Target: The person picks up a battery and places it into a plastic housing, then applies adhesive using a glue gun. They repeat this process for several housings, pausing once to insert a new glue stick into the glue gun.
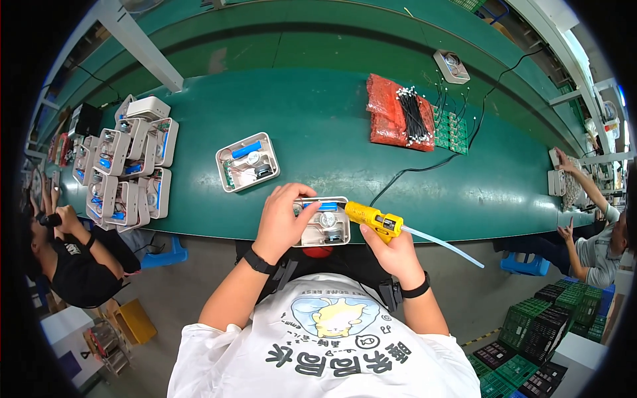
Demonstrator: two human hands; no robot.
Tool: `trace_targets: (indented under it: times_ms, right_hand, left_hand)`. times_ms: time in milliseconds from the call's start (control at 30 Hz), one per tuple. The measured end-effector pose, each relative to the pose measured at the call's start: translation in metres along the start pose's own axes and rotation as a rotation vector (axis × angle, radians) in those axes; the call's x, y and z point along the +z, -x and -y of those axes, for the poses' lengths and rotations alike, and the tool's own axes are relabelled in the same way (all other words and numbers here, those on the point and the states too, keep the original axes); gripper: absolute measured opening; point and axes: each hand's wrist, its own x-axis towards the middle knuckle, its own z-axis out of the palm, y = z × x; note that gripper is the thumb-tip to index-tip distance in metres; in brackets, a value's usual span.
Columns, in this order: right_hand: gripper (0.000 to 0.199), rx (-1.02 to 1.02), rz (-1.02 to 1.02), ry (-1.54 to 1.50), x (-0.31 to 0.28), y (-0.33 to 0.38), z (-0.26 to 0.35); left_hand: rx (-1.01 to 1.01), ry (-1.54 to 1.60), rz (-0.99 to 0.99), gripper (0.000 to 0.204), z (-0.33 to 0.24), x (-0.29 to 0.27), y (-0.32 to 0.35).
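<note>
My left hand (282,222) rests on an open white plastic casing (325,225) at the near edge of the green conveyor table (332,119); inside it show a blue cylinder and small parts. My right hand (391,252) grips a yellow hot glue gun (373,219), its nozzle pointing left at the casing's right side. A translucent glue stick (441,245) sticks out behind the gun. A second open white casing (247,161) with a blue cylinder lies further out on the table, left of centre.
A stack of similar open casings (126,169) fills the left. Red bags with black wired parts (398,116) and green circuit boards (451,129) lie far right. A black cable (424,166) crosses the table. Other people sit at both sides. Green crates (544,325) stand lower right.
</note>
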Motion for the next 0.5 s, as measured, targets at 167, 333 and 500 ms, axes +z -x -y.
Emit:
trace_targets:
  times_ms: [167,333,500]
  right_hand:
    - [0.032,0.002,0.022,0.065,-0.002,-0.005,0.0]
    - [0.026,-0.054,-0.02,0.172,-0.003,0.004,0.007]
    - [0.026,-0.056,-0.052,0.102,-0.004,0.011,0.007]
  left_hand:
    - [-0.037,-0.008,0.15,0.02,0.007,-0.01,-0.006]
    - [0.082,0.057,0.16,0.021,0.015,-0.015,0.0]
    - [0.079,0.075,0.178,0.023,0.016,-0.016,-0.003]
